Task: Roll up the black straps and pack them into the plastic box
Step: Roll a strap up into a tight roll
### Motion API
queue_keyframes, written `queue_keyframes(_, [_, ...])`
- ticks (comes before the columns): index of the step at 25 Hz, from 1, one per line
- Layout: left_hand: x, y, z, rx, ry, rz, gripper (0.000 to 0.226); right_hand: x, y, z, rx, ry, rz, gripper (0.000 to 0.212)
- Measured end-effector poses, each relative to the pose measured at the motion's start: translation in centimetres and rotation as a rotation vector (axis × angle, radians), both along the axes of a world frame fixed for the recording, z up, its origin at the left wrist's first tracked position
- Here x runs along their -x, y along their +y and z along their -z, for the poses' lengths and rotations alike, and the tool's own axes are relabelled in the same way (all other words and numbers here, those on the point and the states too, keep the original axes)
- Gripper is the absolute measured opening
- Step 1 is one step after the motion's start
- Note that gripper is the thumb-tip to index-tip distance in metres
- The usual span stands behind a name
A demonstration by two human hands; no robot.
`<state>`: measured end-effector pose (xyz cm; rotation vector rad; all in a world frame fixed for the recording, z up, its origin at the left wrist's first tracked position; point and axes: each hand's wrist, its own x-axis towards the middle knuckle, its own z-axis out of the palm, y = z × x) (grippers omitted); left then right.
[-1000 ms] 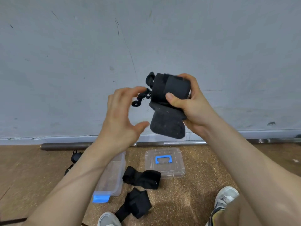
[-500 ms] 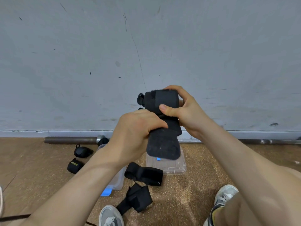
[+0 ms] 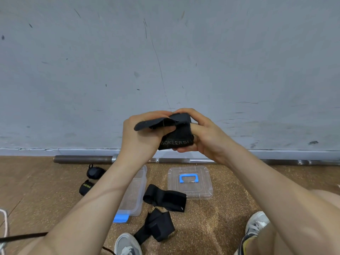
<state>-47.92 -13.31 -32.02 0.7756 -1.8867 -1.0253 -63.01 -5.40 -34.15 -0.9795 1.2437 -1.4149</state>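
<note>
A black strap roll [image 3: 177,137] with grey lettering is held up in front of the wall. My right hand [image 3: 202,135] grips the roll from the right side. My left hand [image 3: 141,133] holds its loose flap, which is bent over to the left across my fingers. The clear plastic box [image 3: 135,190] with a blue latch lies on the floor below, partly behind my left forearm. Two loose black straps lie on the floor, one [image 3: 165,197] beside the box and one [image 3: 156,227] nearer my shoes. Two rolled black straps [image 3: 94,172] [image 3: 86,186] lie left of the box.
The box's clear lid [image 3: 191,192] with a blue handle lies right of the box. A metal bar [image 3: 82,159] runs along the foot of the grey wall. My two shoes [image 3: 127,244] [image 3: 255,227] are at the bottom. A cord [image 3: 22,236] lies at the lower left.
The hanging flap has been brought up and folded over the roll. My left hand went from open to holding that flap. Both hands have lowered the roll a little.
</note>
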Motion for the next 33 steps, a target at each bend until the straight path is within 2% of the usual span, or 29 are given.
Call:
queue_keyframes(6, [-0.1, 0.0, 0.0, -0.155, 0.010, -0.068, 0.022, 0.1, -0.1, -0.5, -0.049, -0.041, 0.030, 0.041])
queue_keyframes(9, [-0.1, -0.4, 0.3, -0.175, 0.055, -0.083, 0.021, -0.1, 0.1, -0.9, -0.057, -0.139, -0.045, 0.022])
queue_keyframes(10, [0.0, -0.3, 0.2, -0.173, 0.063, -0.086, 0.022, 0.0, 0.3, -0.9, -0.048, -0.086, -0.056, 0.021])
queue_keyframes(13, [-0.1, 0.1, -0.1, -0.158, 0.034, -0.031, 0.024, 0.3, 0.7, -0.9, -0.010, 0.254, 0.017, 0.038])
queue_keyframes(16, [-0.8, -0.2, -0.8, -0.124, -0.024, 0.107, 0.019, 0.9, 1.1, -1.3, 0.035, 0.295, 0.010, 0.039])
queue_keyframes(18, [-1.4, -0.5, -1.7, -0.086, -0.110, 0.148, 0.007, 1.2, 1.2, -1.4, 0.022, 0.305, -0.024, 0.040])
queue_keyframes(19, [-1.7, -0.6, -2.1, -0.067, -0.167, 0.157, 0.010, 1.3, 1.2, -1.4, 0.014, 0.322, -0.044, 0.041])
queue_keyframes(23, [-2.4, -0.8, -2.7, 0.043, -0.368, 0.209, 0.054, 1.3, 1.1, -1.2, -0.014, 0.330, -0.124, 0.046])
queue_keyframes(24, [-2.5, -0.9, -2.7, 0.058, -0.391, 0.217, 0.057, 1.3, 1.1, -1.2, -0.016, 0.328, -0.134, 0.047])
queue_keyframes(31, [-1.7, -1.8, -0.5, -0.297, -0.023, 0.132, 0.015, 0.8, 0.7, -1.1, 0.052, 0.464, -0.136, 0.064])
queue_keyframes(33, [-1.7, -1.9, -0.2, -0.498, 0.055, 0.213, 0.017, 1.0, 0.9, -1.4, 0.062, 0.531, -0.182, 0.078])
